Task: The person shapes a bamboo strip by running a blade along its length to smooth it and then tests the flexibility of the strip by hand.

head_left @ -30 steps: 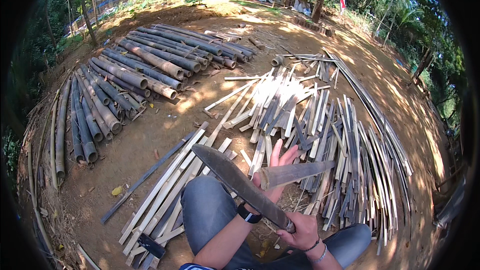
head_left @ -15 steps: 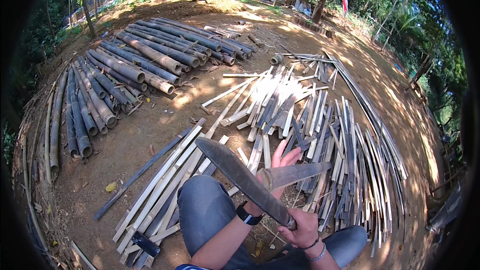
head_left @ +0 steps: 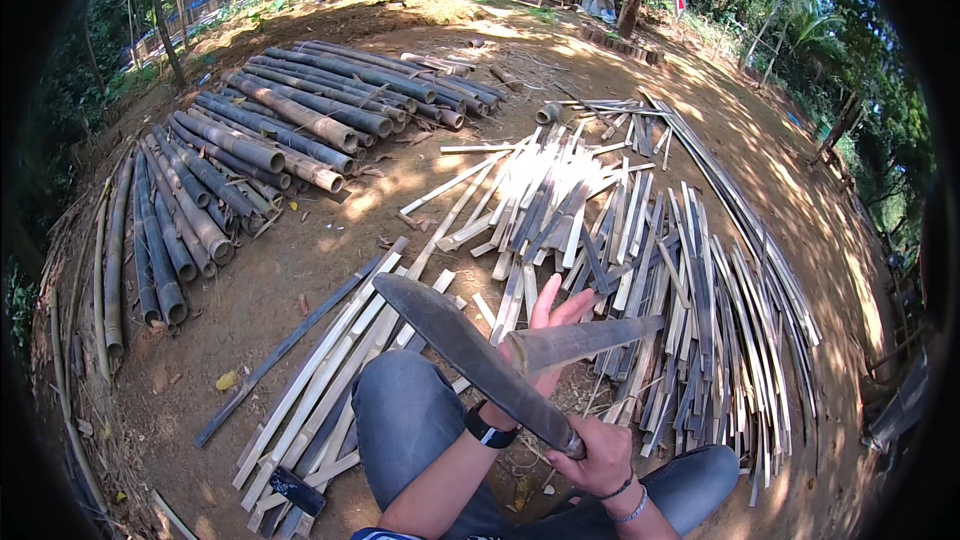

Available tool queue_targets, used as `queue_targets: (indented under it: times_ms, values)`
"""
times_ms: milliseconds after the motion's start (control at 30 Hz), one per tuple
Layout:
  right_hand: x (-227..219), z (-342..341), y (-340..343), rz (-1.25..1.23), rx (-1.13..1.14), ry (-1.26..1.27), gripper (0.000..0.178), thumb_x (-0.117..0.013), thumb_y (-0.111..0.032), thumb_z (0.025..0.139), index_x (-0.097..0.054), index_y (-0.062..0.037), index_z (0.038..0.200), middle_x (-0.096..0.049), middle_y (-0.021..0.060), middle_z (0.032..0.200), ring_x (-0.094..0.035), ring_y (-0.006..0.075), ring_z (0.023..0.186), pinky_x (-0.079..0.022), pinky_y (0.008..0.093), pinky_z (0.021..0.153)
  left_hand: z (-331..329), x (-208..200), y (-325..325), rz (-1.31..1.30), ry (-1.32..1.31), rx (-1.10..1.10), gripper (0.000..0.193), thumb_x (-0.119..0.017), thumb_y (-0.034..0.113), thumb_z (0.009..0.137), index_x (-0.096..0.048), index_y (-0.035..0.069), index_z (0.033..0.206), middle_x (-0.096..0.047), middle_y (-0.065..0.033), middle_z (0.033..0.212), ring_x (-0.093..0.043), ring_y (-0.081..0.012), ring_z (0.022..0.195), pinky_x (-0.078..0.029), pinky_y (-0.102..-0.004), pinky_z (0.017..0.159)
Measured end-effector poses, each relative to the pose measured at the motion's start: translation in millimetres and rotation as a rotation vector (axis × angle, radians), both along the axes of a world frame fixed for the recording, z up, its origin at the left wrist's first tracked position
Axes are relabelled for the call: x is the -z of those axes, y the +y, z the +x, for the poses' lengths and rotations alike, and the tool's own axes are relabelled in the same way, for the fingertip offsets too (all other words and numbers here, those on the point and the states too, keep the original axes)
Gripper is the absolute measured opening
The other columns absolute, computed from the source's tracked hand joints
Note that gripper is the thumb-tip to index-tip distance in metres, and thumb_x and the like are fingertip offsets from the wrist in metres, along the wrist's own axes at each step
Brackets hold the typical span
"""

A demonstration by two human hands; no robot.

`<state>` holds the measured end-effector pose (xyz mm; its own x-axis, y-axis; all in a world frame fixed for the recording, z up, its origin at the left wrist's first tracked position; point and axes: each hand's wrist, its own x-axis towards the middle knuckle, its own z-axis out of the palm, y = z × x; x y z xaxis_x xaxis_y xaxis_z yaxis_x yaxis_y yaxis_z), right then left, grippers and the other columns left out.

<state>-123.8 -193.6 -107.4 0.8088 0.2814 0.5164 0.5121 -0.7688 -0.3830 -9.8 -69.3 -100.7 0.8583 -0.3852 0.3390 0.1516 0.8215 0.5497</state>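
"Head view: what is shown largest?"

"A stack of bamboo poles (head_left: 300, 120), laid beyond the bamboo piece (head_left: 590, 342) and to its left. Beyond the piece and to its right, a heap of split slats (head_left: 690, 310) is spread."

"And the machete (head_left: 470, 360)?"

"It is slanted across the piece's left end, tip pointed away to the left (whether blade and bamboo are touching cannot be told). By contrast, the piece's long axis is directed rightward and slightly away."

"How are the hands set?"

"The left hand (head_left: 546, 319), the nearer, is placed behind the piece, fingers spread past it; its thumb is hidden. The right hand (head_left: 600, 455), below the piece, is wrapped around the machete's handle."

"Anything smaller?"

"A dark phone-like slab (head_left: 297, 490) is rested on slats, well left of the piece and nearer the body."
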Motion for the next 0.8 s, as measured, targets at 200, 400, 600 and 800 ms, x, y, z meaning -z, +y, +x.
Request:
queue_targets:
  times_ms: [200, 400, 600, 800]
  values:
    - [-2, 4, 8, 0.01, 0.017, -0.007, 0.045, -0.078, -0.04, 0.069, -0.063, -0.0031, 0.091, -0.054, 0.0064, 0.06, -0.056, 0.0225, 0.047, -0.045, 0.032, 0.044, 4, -1, 4, 0.064, 0.027, -0.035, 0.132, -0.043, 0.093, 0.059, -0.001, 0.007, 0.149, -0.021, -0.0314, 0.146, -0.021, -0.0389, 0.138, -0.019, -0.0506, 0.112]
    - [0, 3, 10, 0.001, 0.034, -0.018, 0.045, -0.077, -0.041, 0.07, -0.063, -0.0036, 0.091, -0.054, 0.006, 0.06, -0.056, 0.022, 0.048, -0.046, 0.032, 0.044, 4, 2, 4, 0.056, 0.012, -0.024, 0.129, -0.041, 0.093, 0.06, -0.002, 0.008, 0.15, -0.023, -0.032, 0.145, -0.022, -0.0383, 0.138, -0.019, -0.0501, 0.112]
    - [2, -2, 14, -0.038, 0.097, -0.044, 0.046, -0.078, -0.041, 0.069, -0.063, -0.0038, 0.091, -0.054, 0.0061, 0.06, -0.056, 0.022, 0.048, -0.045, 0.0324, 0.044, 3, 2, 2, 0.047, 0.014, -0.028, 0.126, -0.039, 0.092, 0.063, -0.003, 0.008, 0.15, -0.023, -0.0314, 0.145, -0.024, -0.0384, 0.137, -0.019, -0.0491, 0.113]
    - [2, 0, 21, 0.048, 0.214, -0.029, 0.047, -0.081, -0.038, 0.068, -0.063, -0.0026, 0.092, -0.056, 0.0068, 0.061, -0.058, 0.022, 0.051, -0.045, 0.031, 0.046, 3, 4, 10, 0.018, -0.038, -0.05, 0.124, -0.034, 0.091, 0.067, -0.001, 0.005, 0.149, -0.027, -0.03, 0.145, -0.024, -0.0369, 0.137, -0.016, -0.0491, 0.113]
